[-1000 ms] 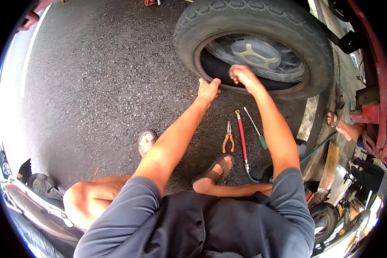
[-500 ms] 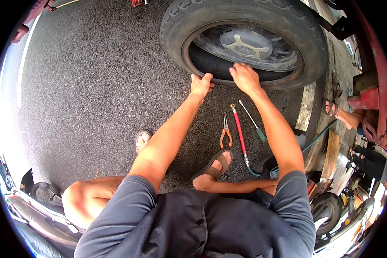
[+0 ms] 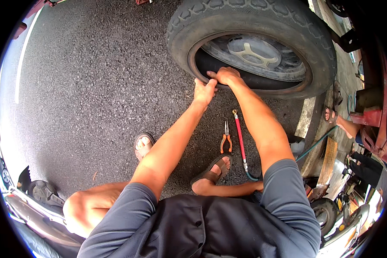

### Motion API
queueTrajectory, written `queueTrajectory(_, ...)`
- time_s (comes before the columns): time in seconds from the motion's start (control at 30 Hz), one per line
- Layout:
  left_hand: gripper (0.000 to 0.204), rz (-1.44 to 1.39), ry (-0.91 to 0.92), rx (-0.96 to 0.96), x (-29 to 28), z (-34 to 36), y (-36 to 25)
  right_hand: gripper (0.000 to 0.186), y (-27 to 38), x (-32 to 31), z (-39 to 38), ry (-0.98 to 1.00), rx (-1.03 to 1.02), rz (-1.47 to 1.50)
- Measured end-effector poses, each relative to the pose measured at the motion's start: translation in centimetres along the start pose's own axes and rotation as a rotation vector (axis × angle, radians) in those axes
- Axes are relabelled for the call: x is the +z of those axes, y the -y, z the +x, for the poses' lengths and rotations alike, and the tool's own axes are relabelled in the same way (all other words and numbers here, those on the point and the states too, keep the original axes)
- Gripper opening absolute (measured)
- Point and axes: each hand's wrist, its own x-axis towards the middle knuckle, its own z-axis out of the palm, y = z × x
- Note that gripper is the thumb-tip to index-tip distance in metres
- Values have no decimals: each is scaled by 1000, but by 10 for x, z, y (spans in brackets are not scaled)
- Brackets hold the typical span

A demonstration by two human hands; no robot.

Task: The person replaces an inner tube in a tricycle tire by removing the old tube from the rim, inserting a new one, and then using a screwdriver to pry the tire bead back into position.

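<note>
Black rubber marks the tyre, ahead of the person over the asphalt, its near-left edge grasped in the grip of the left hand, apparently to steady it. Pliers lie below, presumably for easy reach; the right hand curls within the opening, its hold unclear, while a red-ended hose lies beside the pliers.

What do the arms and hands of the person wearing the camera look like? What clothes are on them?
The left hand and right hand are bare, and so are both wrists, as far as I can see. The forearms are bare too. Short, plain dark grey cloth sleeves cover the upper arms, ending near the elbows.
</note>
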Motion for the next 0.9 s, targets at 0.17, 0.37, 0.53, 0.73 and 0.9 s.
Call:
queueTrajectory(0.17,52,-4,-1,-20,1,-2,-4,54,-12,19,24,-127,-34,80)
queueTrajectory(0.37,55,-7,18,-23,2,-2,-6,43,-22,28,46,-168,-171,86)
queueTrajectory(0.53,53,82,81,-75,-7,2,-12,35,-15,21,22,-278,-121,231)
queueTrajectory(0.73,57,116,61,-81,-7,10,-9,25,-89,20,-134,-362,-509,527)
queueTrajectory(0.9,52,129,33,-186,3,36,-33,45,-311,43,-169,-189,80,782)
